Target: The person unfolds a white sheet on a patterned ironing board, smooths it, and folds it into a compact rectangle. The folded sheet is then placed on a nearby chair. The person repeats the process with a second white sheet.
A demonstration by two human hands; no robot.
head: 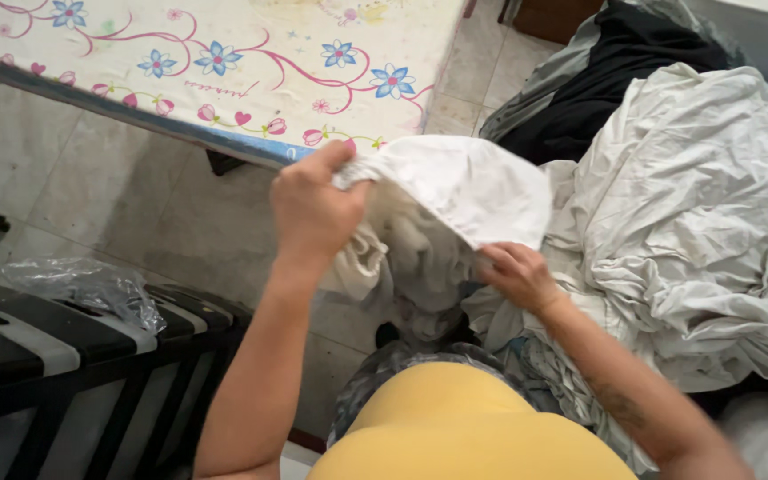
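Gripping crumpled white cloth [455, 191], both hands

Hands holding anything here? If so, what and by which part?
Both hold one white cloth item. The left hand grips a bunched upper edge; the right hand pinches the lower edge. The rest hangs between them, beside the pile of pale laundry.

Bare tiled floor [135, 191] left of hands offers passage. Flowered mattress [224, 62] bounds above; heaped pale sheets [695, 222] obstruct right; black rack [64, 347] blocks lower left.
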